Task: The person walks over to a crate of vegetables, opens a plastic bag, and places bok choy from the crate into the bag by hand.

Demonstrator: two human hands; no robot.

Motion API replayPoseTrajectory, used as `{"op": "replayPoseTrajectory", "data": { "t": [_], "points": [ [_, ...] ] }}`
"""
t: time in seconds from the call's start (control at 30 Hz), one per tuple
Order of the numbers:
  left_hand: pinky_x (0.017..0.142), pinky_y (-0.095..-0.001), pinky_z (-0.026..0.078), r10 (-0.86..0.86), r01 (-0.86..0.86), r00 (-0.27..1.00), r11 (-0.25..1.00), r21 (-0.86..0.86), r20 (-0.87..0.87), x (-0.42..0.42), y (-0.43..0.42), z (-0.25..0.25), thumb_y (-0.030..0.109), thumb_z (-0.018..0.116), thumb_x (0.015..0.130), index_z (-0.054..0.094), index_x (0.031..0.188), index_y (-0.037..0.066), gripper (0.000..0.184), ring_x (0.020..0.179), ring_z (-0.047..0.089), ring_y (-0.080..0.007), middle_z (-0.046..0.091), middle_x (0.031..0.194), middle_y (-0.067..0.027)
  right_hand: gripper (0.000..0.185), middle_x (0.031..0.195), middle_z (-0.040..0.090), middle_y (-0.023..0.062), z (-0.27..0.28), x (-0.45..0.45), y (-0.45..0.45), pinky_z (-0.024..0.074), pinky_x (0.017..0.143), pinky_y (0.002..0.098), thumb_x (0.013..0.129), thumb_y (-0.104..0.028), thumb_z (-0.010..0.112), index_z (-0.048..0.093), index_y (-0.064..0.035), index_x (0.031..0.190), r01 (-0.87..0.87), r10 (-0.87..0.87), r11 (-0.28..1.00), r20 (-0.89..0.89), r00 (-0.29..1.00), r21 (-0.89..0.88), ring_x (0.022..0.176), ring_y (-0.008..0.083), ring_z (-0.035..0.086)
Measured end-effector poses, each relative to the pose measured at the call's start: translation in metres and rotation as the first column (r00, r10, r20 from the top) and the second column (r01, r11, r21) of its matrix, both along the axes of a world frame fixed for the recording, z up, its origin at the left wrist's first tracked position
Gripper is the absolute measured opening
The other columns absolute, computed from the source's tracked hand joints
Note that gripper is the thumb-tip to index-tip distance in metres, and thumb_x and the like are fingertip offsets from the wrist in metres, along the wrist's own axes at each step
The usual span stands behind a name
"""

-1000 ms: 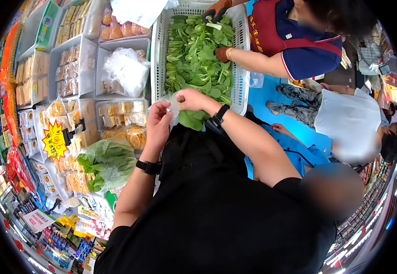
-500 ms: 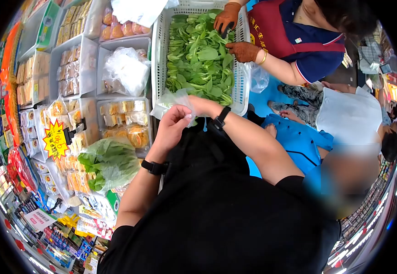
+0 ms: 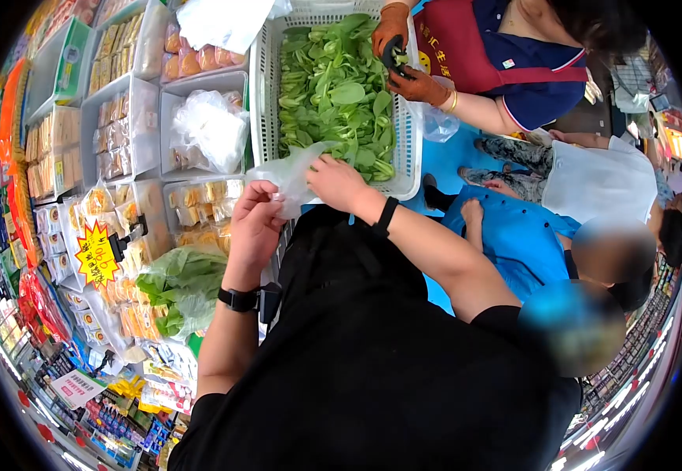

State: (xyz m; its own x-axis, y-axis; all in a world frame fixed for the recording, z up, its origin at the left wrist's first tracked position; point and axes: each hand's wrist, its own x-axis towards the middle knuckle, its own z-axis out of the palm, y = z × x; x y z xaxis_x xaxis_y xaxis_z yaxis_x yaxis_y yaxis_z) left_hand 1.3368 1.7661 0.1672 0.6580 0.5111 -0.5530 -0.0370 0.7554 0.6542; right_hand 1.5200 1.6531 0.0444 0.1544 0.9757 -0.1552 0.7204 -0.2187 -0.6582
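Observation:
A clear plastic bag (image 3: pixel 292 174) stretches between my two hands just below the near edge of the vegetable basket. My left hand (image 3: pixel 256 228) pinches its lower left side with thumb and fingers. On the other side, my right hand (image 3: pixel 336 185) grips the bag's right edge, fingers curled. Beyond them is a white plastic basket (image 3: pixel 413 149) full of loose leafy greens (image 3: pixel 341 94). To the left of my left forearm, a filled bag of leafy greens (image 3: pixel 188 286) rests on the packaged snacks.
Bins of wrapped snacks (image 3: pixel 121 125) line the left, with a yellow price sign (image 3: pixel 99 253). A co-worker's gloved hands (image 3: pixel 415 82) handle a bit of greens at the basket's right rim. Other people, one in blue clothing (image 3: pixel 506 231), are at the right.
My hands have moved apart, the left one leftward, and the bag is spread wider between them. The co-worker's gloved hands have come together at the basket's right edge.

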Motion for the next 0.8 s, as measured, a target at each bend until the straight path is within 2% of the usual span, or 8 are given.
{"op": "replayPoseTrajectory", "data": {
  "t": [0.03, 0.13, 0.27, 0.33, 0.4, 0.5, 0.57, 0.8],
  "points": [
    [0.067, -0.0220, 0.041, 0.042, -0.042, 0.999, 0.999, -0.021, 0.017, -0.002, 0.003, 0.009, -0.008, 0.056, 0.095, 0.062, 0.114, 0.007, 0.026, 0.082, 0.055, -0.0067, 0.063, 0.104, 0.0010, 0.039, 0.128, 0.064, 0.0118, 0.014, -0.003, -0.001, 0.0520, 0.097, 0.0447, 0.092, -0.013, 0.068, 0.069, -0.0146, 0.131, -0.086, 0.077, 0.996, 0.261, 0.962, 0.023, 0.116, 0.0340, 0.062],
    [0.071, -0.0237, 0.049, 0.195, -0.196, 0.979, 0.981, 0.003, 0.059, -0.010, 0.016, 0.040, -0.005, 0.057, 0.096, 0.063, 0.114, 0.009, 0.023, 0.087, 0.063, -0.0089, 0.068, 0.106, -0.0015, 0.040, 0.124, 0.064, 0.0086, 0.068, -0.007, -0.002, 0.0505, 0.095, 0.0443, 0.087, -0.014, 0.073, 0.071, -0.0171, 0.127, 0.023, -0.116, 0.952, 0.291, 0.950, 0.305, 0.112, 0.0319, 0.059],
    [0.089, -0.0345, 0.061, 0.351, -0.371, 0.915, 0.926, 0.075, 0.198, -0.034, 0.043, 0.079, -0.004, 0.056, 0.096, 0.061, 0.116, 0.010, 0.025, 0.094, 0.071, -0.0157, 0.071, 0.105, -0.0053, 0.016, 0.100, 0.067, 0.0106, 0.092, 0.043, -0.006, 0.0508, 0.090, 0.0457, 0.088, -0.011, 0.075, 0.072, -0.0102, 0.104, 0.345, -0.390, 0.771, -0.032, 0.920, 0.536, 0.095, 0.0337, 0.062],
    [0.101, -0.0440, 0.059, 0.334, -0.371, 0.889, 0.926, 0.064, 0.314, -0.052, 0.048, 0.098, 0.000, 0.058, 0.098, 0.058, 0.121, 0.010, 0.026, 0.108, 0.072, -0.0227, 0.072, 0.115, -0.0103, 0.010, 0.090, 0.069, 0.0174, 0.055, 0.080, -0.008, 0.0538, 0.085, 0.0488, 0.093, -0.012, 0.071, 0.070, -0.0047, 0.100, 0.585, -0.532, 0.758, -0.246, 0.810, 0.288, 0.087, 0.0399, 0.066],
    [0.075, -0.0297, 0.049, 0.433, -0.462, 0.879, 0.878, 0.126, 0.202, -0.047, 0.040, 0.123, 0.000, 0.058, 0.100, 0.060, 0.126, 0.009, 0.028, 0.085, 0.059, -0.0138, 0.070, 0.110, -0.0053, 0.017, 0.096, 0.074, 0.0240, -0.004, 0.107, -0.010, 0.0566, 0.083, 0.0508, 0.092, -0.013, 0.070, 0.070, 0.0006, 0.102, 0.613, -0.601, 0.790, -0.195, 0.775, 0.001, 0.092, 0.0459, 0.071],
    [0.075, -0.0299, 0.049, 0.422, -0.462, 0.871, 0.878, 0.127, 0.251, -0.056, 0.040, 0.130, 0.000, 0.058, 0.099, 0.061, 0.126, 0.008, 0.028, 0.089, 0.060, -0.0154, 0.070, 0.114, -0.0075, 0.022, 0.109, 0.076, 0.0265, -0.097, 0.122, -0.016, 0.0586, 0.088, 0.0493, 0.090, -0.011, 0.067, 0.074, 0.0032, 0.105, 0.403, -0.417, 0.840, 0.044, 0.908, -0.362, 0.105, 0.0482, 0.072],
    [0.076, -0.0301, 0.049, 0.428, -0.474, 0.864, 0.869, 0.140, 0.267, -0.059, 0.040, 0.135, -0.001, 0.059, 0.099, 0.061, 0.126, 0.007, 0.028, 0.091, 0.061, -0.0161, 0.070, 0.116, -0.0080, 0.029, 0.119, 0.074, 0.0283, -0.131, 0.122, -0.012, 0.0590, 0.094, 0.0473, 0.085, -0.011, 0.067, 0.079, 0.0001, 0.108, 0.175, -0.136, 0.636, 0.114, 0.984, -0.751, 0.113, 0.0471, 0.071],
    [0.105, -0.0466, 0.056, 0.412, -0.492, 0.824, 0.861, 0.130, 0.389, -0.077, 0.044, 0.133, -0.004, 0.057, 0.099, 0.054, 0.122, 0.007, 0.025, 0.116, 0.068, -0.0276, 0.067, 0.126, -0.0182, 0.038, 0.129, 0.075, 0.0197, -0.209, 0.111, -0.047, 0.0585, 0.098, 0.0499, 0.086, -0.022, 0.074, 0.080, -0.0052, 0.120, -0.030, 0.162, 0.383, 0.035, 0.986, -0.923, 0.119, 0.0403, 0.072]
  ]
}}
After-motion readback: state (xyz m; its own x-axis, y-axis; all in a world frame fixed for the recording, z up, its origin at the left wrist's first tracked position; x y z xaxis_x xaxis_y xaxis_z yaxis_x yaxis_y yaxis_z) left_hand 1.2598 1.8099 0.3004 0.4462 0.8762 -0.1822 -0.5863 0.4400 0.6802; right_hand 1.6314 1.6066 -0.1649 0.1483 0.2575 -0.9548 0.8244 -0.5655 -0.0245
